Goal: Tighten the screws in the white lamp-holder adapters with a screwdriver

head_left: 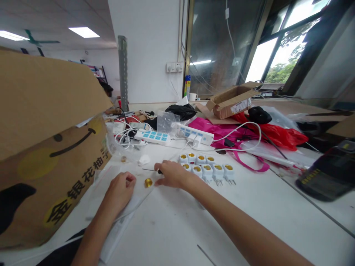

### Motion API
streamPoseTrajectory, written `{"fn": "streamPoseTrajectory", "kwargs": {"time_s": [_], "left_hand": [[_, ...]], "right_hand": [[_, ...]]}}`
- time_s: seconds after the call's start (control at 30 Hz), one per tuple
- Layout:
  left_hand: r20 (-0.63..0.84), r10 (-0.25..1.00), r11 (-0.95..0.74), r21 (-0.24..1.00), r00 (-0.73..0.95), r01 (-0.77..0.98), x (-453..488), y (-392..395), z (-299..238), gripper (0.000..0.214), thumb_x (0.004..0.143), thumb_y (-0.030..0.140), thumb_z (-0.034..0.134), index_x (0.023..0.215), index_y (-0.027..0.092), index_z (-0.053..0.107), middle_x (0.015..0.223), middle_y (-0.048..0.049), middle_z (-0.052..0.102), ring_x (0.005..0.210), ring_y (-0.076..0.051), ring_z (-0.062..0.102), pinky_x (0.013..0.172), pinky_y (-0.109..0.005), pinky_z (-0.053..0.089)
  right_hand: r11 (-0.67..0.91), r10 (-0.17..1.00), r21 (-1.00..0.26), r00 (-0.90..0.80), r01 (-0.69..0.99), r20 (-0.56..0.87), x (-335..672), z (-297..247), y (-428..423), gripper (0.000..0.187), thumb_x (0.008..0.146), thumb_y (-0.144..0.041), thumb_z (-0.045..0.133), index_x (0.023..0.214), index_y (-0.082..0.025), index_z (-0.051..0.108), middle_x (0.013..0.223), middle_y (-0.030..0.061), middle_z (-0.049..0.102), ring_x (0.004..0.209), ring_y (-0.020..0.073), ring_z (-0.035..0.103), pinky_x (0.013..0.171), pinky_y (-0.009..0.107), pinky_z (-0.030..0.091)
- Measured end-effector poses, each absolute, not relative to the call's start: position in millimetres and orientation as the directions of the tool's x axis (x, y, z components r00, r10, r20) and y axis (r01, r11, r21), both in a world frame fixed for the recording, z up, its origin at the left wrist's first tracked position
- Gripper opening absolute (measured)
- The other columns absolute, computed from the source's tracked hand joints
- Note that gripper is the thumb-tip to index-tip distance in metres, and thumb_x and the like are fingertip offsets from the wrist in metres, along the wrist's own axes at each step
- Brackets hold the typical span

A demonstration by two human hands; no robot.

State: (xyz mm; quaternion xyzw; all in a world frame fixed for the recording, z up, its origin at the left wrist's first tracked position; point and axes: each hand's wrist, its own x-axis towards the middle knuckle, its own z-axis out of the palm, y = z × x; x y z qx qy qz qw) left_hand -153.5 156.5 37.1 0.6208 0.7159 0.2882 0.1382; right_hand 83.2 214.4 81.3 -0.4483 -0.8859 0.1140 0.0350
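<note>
My right hand (172, 174) is closed round the dark handle of a screwdriver (149, 169), its thin shaft pointing left over the table. Just below that shaft lies a brass-coloured threaded ring (148, 182), between my two hands and touched by neither. My left hand (124, 186) has its fingers curled in, to the left of the ring; whatever they may hold is hidden. Beyond my right wrist, several white plug-in lamp sockets (206, 168) with brass-coloured threaded insides stand in two rows, partly covered by my arm.
A large cardboard box (80, 177) takes up the left side. Behind are white power strips (152, 136) with tangled cords, a pink bag (222, 129), a red bag (283, 136) and an open carton (233, 99). A dark object with yellow lettering (327, 173) stands at right.
</note>
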Motion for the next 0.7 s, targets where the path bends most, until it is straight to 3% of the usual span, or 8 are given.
{"fn": "streamPoseTrajectory", "kwargs": {"time_s": [0.13,0.23,0.5,0.63,0.7], "left_hand": [[0.153,0.979,0.033,0.536,-0.135,0.843,-149.3,152.5,27.7,0.014,0.094,0.021,0.059,0.088,0.021,0.072,0.096,-0.0121,0.079,0.094,-0.03,0.076,0.087,-0.038,0.054],[0.15,0.983,0.012,0.503,-0.101,0.864,-149.3,151.6,26.4,0.016,0.094,0.015,0.056,0.087,0.022,0.069,0.096,-0.0114,0.079,0.096,-0.03,0.076,0.087,-0.036,0.052],[0.158,0.986,-0.029,0.469,-0.052,0.882,-149.5,152.5,25.4,0.019,0.097,0.017,0.048,0.092,0.022,0.065,0.102,-0.0167,0.08,0.102,-0.035,0.077,0.089,-0.04,0.053],[0.217,0.976,-0.086,0.478,-0.022,0.874,-150.9,151.5,18.0,0.016,0.098,0.025,0.047,0.086,0.026,0.058,0.093,-0.0129,0.078,0.095,-0.034,0.076,0.089,-0.042,0.054],[0.244,0.97,-0.105,0.484,-0.018,0.869,-151.4,150.9,15.9,0.017,0.097,0.028,0.046,0.083,0.027,0.056,0.089,-0.0114,0.076,0.092,-0.033,0.075,0.087,-0.042,0.054]], "right_hand": [[0.598,0.776,-0.289,-0.631,0.748,-0.027,71.5,81.9,216.1,0.068,0.089,-0.064,0.087,0.141,-0.022,0.073,0.133,0.0192,0.078,0.12,0.0366,0.076,0.091,0.039,0.057],[0.624,0.738,-0.357,-0.675,0.695,-0.025,55.3,80.3,218.7,0.065,0.085,-0.059,0.092,0.136,-0.023,0.076,0.125,0.0129,0.082,0.113,0.0312,0.077,0.087,0.034,0.055],[0.616,0.699,-0.525,-0.715,0.587,0.021,22.4,71.8,222.5,0.025,0.077,-0.033,0.1,0.09,-0.021,0.081,0.083,0.0003,0.079,0.073,0.0165,0.067,0.065,0.025,0.044],[0.579,0.756,-0.586,-0.642,0.567,0.126,49.2,88.6,216.3,0.021,0.091,-0.036,0.09,0.094,-0.018,0.079,0.09,0.0018,0.078,0.077,0.0145,0.065,0.069,0.025,0.043],[0.557,0.791,-0.612,-0.584,0.561,0.185,78.3,100.8,207.5,0.027,0.1,-0.044,0.079,0.099,-0.017,0.078,0.094,0.0024,0.078,0.078,0.014,0.063,0.071,0.025,0.043]]}}
